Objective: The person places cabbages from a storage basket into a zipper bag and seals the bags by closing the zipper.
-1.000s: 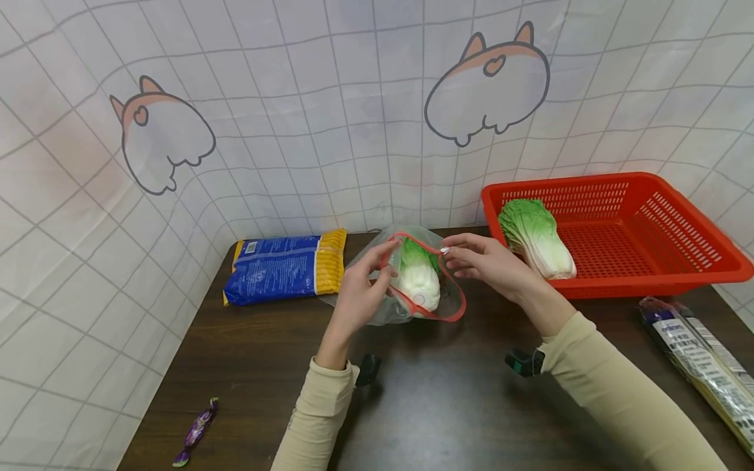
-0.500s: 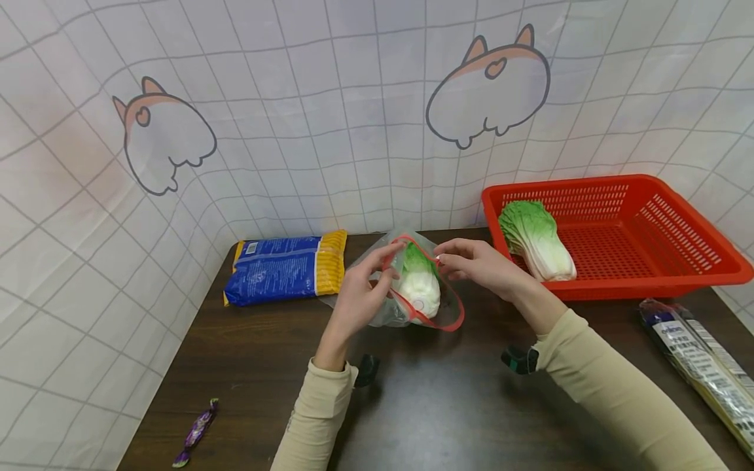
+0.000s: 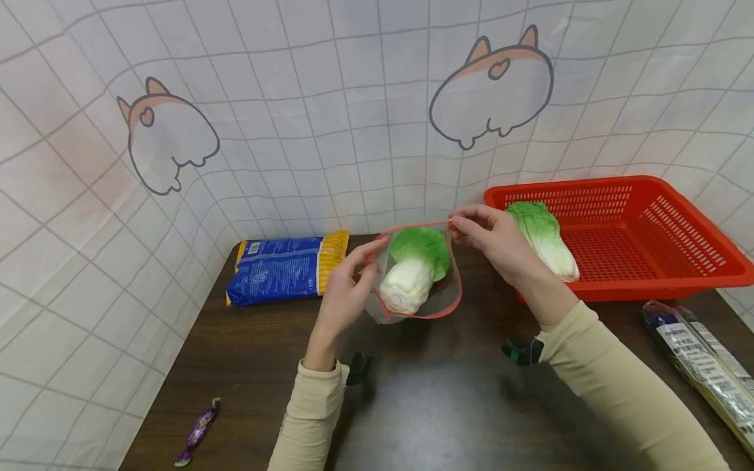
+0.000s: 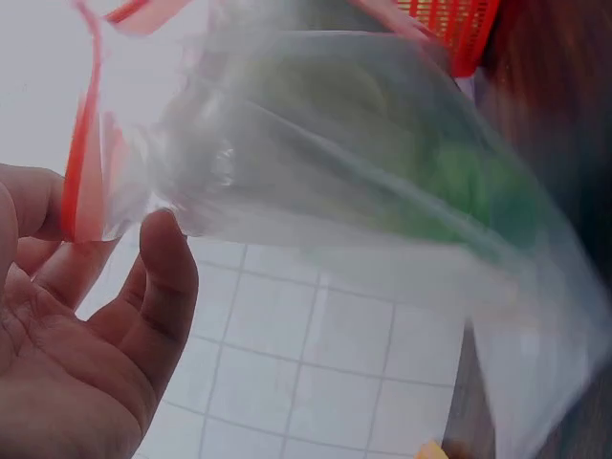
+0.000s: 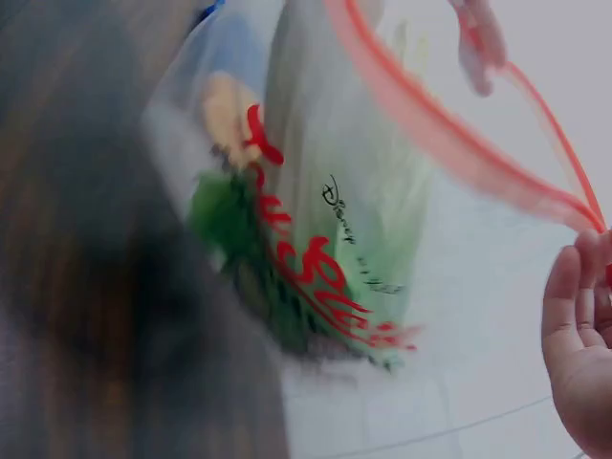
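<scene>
Rippled white sheeting [image 3: 347, 118], ruled in a grey grid, rises beyond the far and left edges of a dark wood-grain table [image 3: 247, 366], as seen on my remote feed. I make out one cartoon animal [image 3: 171, 140] printed beyond the surface's far left corner, a larger cartoon [image 3: 491, 98] above its far edge, and pale light [image 3: 412, 425] reflecting off the wood.

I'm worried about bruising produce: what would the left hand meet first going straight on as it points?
The left hand would first meet the red-rimmed plastic bag it holds, then probably the napa cabbage inside; depth is unclear.
</scene>
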`<act>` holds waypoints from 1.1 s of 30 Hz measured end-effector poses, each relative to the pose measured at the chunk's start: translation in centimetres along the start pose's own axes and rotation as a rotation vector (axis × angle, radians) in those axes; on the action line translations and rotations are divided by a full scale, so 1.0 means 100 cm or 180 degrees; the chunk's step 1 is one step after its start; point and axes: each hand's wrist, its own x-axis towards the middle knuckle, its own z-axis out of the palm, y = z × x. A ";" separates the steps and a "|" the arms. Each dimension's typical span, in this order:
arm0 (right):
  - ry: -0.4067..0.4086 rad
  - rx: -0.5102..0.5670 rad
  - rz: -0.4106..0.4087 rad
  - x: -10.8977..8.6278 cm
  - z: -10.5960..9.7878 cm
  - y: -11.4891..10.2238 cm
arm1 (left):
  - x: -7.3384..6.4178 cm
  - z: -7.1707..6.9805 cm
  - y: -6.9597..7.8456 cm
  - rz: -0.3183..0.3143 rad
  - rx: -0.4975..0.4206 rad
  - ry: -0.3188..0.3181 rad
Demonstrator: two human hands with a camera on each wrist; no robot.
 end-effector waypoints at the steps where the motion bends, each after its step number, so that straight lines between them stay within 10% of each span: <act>1: 0.0037 0.0080 -0.0078 0.001 0.001 -0.005 | 0.000 -0.001 0.000 0.0001 0.0017 0.0014; 13: 0.0556 0.0510 -0.0722 0.015 0.021 -0.040 | -0.001 -0.018 -0.003 -0.0072 -0.0336 -0.0176; 23: 0.0774 0.0426 -0.0811 0.018 0.023 -0.045 | -0.006 -0.022 -0.009 -0.0743 0.0294 -0.1068; 28: 0.0795 0.0525 -0.0835 0.018 0.023 -0.046 | -0.007 -0.017 -0.013 -0.0777 0.0370 -0.1545; 33: 0.0854 0.0505 -0.0797 0.017 0.020 -0.047 | -0.005 -0.013 -0.014 -0.0599 0.0505 -0.1552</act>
